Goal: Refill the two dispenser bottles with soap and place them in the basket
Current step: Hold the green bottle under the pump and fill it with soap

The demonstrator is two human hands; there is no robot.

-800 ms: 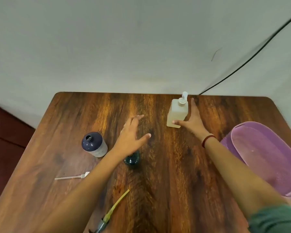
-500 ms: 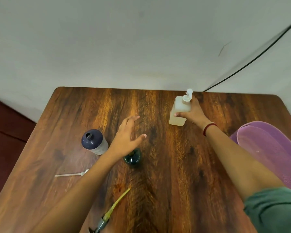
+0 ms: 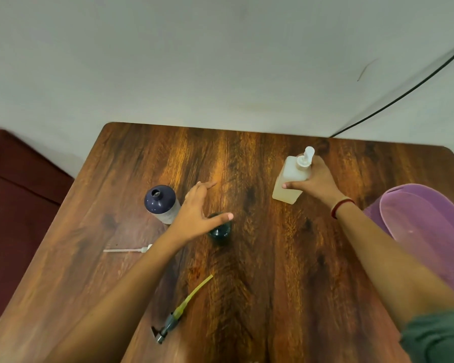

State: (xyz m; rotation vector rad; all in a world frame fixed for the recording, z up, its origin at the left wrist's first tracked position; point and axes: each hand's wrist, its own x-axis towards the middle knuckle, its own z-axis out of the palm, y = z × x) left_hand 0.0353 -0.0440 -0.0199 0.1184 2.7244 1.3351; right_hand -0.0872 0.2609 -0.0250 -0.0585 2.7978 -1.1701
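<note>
The wooden bench (image 3: 273,284) carries everything. A purple basket (image 3: 425,231) sits at the bench's right edge. The right hand (image 3: 317,182) curls its fingers and thumb round a white pump bottle (image 3: 288,179) standing on the bench's far right part. The left hand (image 3: 194,213) is spread flat and holds nothing, above the bench's middle, its thumb over a dark green bottle (image 3: 220,231). A navy bottle (image 3: 160,203) with an uncapped neck stands on the bench's left half. A yellow-tubed pump (image 3: 184,307) lies near the bench's near edge, and a white pump tube (image 3: 126,250) lies on the bench's left side.
</note>
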